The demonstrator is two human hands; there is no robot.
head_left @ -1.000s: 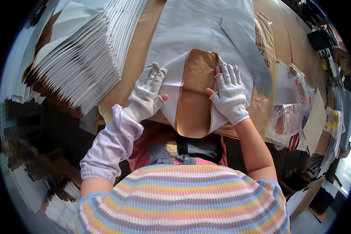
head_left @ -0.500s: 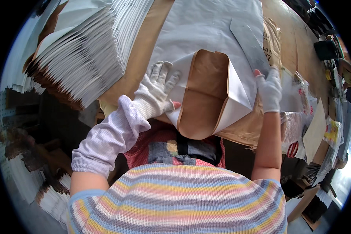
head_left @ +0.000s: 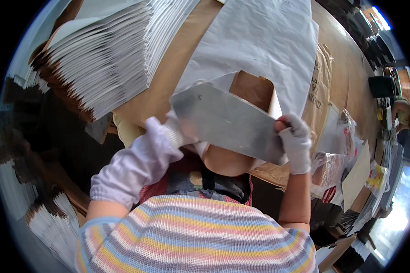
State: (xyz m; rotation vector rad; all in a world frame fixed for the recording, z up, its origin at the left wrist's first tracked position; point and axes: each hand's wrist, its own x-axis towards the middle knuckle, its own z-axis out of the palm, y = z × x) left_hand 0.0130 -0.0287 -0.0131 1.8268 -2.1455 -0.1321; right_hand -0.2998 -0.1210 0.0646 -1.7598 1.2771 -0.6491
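My right hand (head_left: 297, 142), in a white glove with bare fingertips, grips one end of a flat grey metal plate (head_left: 228, 123) with a pointed far end. The plate lies slantwise over the opened end of a paper bag (head_left: 255, 91), white outside and brown inside. Behind the plate's left end is my gloved left hand (head_left: 174, 131), at the bag's left side. Its fingers are mostly covered, so their hold cannot be made out. Below the plate, the bag's rounded brown flap (head_left: 228, 161) shows near the table edge.
White sheeting or bags (head_left: 259, 41) lie flat beyond the opened bag. A fanned stack of white paper bags (head_left: 100, 59) stands at the left. Crumpled clear plastic (head_left: 328, 170) and red-handled scissors (head_left: 329, 194) are at the right, beside brown wrapping paper (head_left: 321, 82).
My right hand has brought the metal plate from the right side leftward and nearer, over the bag's opening. The plate now covers most of my left hand. The whole view has shifted slightly.
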